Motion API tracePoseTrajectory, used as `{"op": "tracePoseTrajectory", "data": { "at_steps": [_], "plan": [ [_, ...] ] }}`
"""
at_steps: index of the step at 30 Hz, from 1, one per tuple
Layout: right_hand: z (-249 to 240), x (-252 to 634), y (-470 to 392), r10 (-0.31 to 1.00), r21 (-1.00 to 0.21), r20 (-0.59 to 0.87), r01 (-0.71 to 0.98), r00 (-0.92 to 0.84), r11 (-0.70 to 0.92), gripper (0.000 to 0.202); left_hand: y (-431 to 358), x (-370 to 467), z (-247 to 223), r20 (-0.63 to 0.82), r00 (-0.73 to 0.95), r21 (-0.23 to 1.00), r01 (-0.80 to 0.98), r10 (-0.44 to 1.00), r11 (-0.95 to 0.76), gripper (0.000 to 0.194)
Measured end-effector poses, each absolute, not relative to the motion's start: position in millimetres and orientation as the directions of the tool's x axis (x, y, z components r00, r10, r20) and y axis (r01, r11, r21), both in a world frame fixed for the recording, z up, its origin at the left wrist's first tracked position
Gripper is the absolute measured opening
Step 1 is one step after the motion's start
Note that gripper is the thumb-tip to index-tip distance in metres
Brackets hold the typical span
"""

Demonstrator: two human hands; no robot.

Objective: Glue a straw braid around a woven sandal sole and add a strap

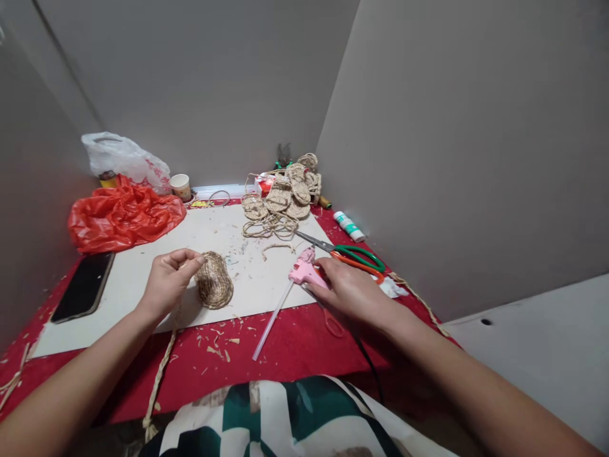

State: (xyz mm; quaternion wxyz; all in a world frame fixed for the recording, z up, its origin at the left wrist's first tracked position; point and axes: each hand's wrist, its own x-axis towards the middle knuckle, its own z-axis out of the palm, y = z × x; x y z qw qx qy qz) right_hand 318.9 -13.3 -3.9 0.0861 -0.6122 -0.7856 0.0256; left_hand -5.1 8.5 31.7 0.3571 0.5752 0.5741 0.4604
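Between the thumb and fingers of my left hand (174, 279) is the upper left edge of a coiled straw sole (215, 281), shaped like a small shoe sole. A braided straw cord (164, 365) hangs down from it over the table's front edge. My right hand (347, 285) is closed around the handle of a pink glue gun (307, 266). A long clear glue stick (272, 322) sticks out of its back end, pointing toward me. The gun's nozzle points away, close to the scissors (354, 252) with green and orange handles.
A pile of woven straw pieces (285, 193) lies at the back. On the left are a red plastic bag (126, 216), a white bag (124, 158), a paper cup (181, 186) and a phone (83, 287). Straw scraps litter the white board (257, 298) and red cloth (285, 368). Grey walls enclose the table.
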Motion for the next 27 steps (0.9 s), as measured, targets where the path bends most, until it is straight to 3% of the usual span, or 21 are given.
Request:
{"op": "tracePoseTrajectory", "data": {
  "at_steps": [3,6,9,11,14,18,20,25,27],
  "plan": [
    [-7.1,323.1,-9.7,0.97,-0.254,0.105,0.937,-0.218,0.238,0.033,12.9,-6.3,26.9,0.127,-0.084,0.936,0.34,0.988,-0.091,0.017],
    [4.7,335.4,-10.2,0.981,-0.525,0.116,0.829,-0.155,0.193,0.035,16.3,-5.6,22.6,0.143,-0.077,0.94,0.323,0.987,-0.111,0.017],
    [35.1,350.4,-12.4,0.998,-0.871,0.034,0.487,-0.057,0.057,0.036,18.9,-4.9,17.7,0.134,-0.051,0.946,0.303,0.99,-0.113,0.018],
    [56.2,355.3,-13.2,0.992,-0.97,0.051,0.243,0.111,0.023,0.038,19.8,-4.7,13.9,0.113,-0.039,0.952,0.292,0.993,-0.097,0.02],
    [70.1,348.3,-11.9,0.973,-0.992,0.127,0.044,0.194,0.12,0.034,19.5,-4.9,8.7,0.087,-0.029,0.954,0.291,0.996,-0.075,0.021],
    [59.6,321.3,-4.7,0.999,-0.986,-0.047,0.161,-0.004,-0.046,0.036,17.9,-4.4,4.8,0.097,0.005,0.933,0.347,0.995,-0.093,0.021],
    [60.6,308.2,2.8,0.996,-0.982,-0.053,0.183,-0.076,-0.038,0.038,18.1,-3.3,3.5,0.106,0.023,0.92,0.377,0.994,-0.107,0.02],
    [95.2,282.1,35.9,0.966,-0.966,0.258,-0.036,-0.012,0.257,0.03,25.1,-0.5,5.5,0.128,0.059,0.889,0.435,0.99,-0.141,0.019],
    [99.3,271.5,49.2,0.95,-0.949,0.31,-0.042,0.047,0.312,0.03,30.5,-1.3,13.1,0.159,0.1,0.862,0.472,0.982,-0.187,0.019]
  ]
}}
